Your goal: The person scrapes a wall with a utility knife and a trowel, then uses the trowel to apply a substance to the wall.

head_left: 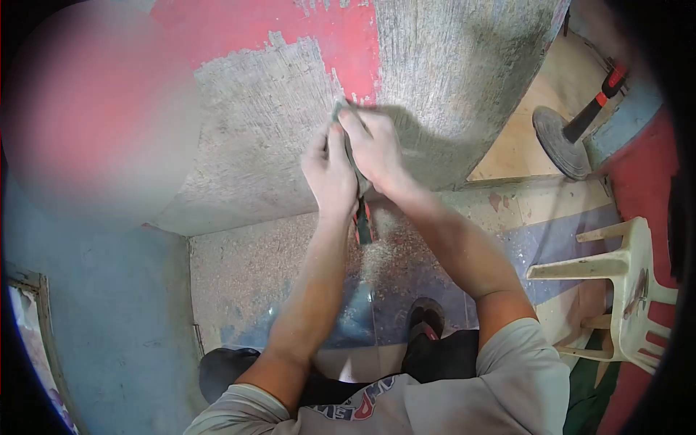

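Observation:
Both my hands are closed around a scraper-like tool (364,223) with a black and red handle, which hangs out below my wrists. Its greyish-green tip (338,109) meets the wall (254,123) at the lower end of a strip of red paint (351,51). My left hand (330,170) grips from the left, fingers pointing up. Beside it, my right hand (375,145) presses close to the tip. Most of the shaft is hidden by my fingers. Around the red strip, the wall shows bare, rough grey streaks.
Paint chips litter the tiled floor (246,268) below the wall. A white plastic chair (623,290) stands at right. Behind it, a round-based stand (562,141) sits near a doorway. A blue wall (123,304) borders the left. My shoe (425,317) is on the floor.

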The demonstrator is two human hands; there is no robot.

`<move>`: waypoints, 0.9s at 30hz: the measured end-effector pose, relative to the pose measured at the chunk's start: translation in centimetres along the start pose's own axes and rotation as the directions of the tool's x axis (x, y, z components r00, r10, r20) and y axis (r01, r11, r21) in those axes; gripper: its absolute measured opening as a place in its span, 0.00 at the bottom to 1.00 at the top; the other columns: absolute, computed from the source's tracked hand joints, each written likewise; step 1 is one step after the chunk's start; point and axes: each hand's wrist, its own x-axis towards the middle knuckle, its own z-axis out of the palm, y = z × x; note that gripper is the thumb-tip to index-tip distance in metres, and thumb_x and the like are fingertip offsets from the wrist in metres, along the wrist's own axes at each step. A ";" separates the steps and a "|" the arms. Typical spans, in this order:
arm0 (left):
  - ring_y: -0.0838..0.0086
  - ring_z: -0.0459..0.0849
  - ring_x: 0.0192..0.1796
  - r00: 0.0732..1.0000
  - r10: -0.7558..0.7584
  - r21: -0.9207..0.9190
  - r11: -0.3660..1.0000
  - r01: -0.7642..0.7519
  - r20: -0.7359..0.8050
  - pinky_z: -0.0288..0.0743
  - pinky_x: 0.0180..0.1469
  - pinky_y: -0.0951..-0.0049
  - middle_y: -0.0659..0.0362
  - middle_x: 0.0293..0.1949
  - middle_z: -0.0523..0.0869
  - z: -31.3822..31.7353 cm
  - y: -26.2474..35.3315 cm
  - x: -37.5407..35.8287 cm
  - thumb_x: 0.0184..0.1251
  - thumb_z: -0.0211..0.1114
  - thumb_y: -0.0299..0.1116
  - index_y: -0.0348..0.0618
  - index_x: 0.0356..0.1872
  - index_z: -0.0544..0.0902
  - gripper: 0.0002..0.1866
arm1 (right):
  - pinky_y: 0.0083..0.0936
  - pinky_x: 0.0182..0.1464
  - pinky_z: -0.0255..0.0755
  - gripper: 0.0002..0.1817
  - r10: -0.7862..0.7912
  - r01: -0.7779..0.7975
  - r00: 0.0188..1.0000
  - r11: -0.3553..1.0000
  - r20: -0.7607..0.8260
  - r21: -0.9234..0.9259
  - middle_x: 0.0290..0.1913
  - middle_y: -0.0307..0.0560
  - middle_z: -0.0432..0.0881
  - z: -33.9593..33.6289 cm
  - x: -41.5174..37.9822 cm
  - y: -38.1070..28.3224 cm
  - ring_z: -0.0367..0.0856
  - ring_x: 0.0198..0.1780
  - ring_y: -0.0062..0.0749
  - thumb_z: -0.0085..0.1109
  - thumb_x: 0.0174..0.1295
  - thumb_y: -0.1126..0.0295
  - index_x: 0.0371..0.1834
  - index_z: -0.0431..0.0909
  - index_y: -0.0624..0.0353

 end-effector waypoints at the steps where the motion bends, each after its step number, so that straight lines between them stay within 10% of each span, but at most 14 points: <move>1: 0.78 0.84 0.51 0.998 0.068 0.012 0.998 -0.068 -0.005 0.78 0.55 0.74 0.56 0.50 0.90 1.2 2.4 0.5 0.83 0.59 0.30 0.28 0.59 0.85 0.16 | 0.47 0.39 0.73 0.25 -0.057 0.057 0.998 0.998 -0.022 -0.010 0.28 0.68 0.82 0.1 1.1 -1.3 0.84 0.32 0.61 0.53 0.76 0.56 0.33 0.82 0.71; 27: 0.71 0.82 0.66 0.996 0.047 -0.078 0.996 -0.041 0.081 0.75 0.68 0.71 0.48 0.67 0.83 0.4 4.9 2.2 0.83 0.55 0.25 0.32 0.74 0.75 0.22 | 0.46 0.36 0.72 0.25 -0.077 0.076 0.995 0.997 -0.059 -0.023 0.24 0.66 0.79 1.0 1.7 -3.3 0.81 0.27 0.51 0.54 0.76 0.57 0.32 0.82 0.72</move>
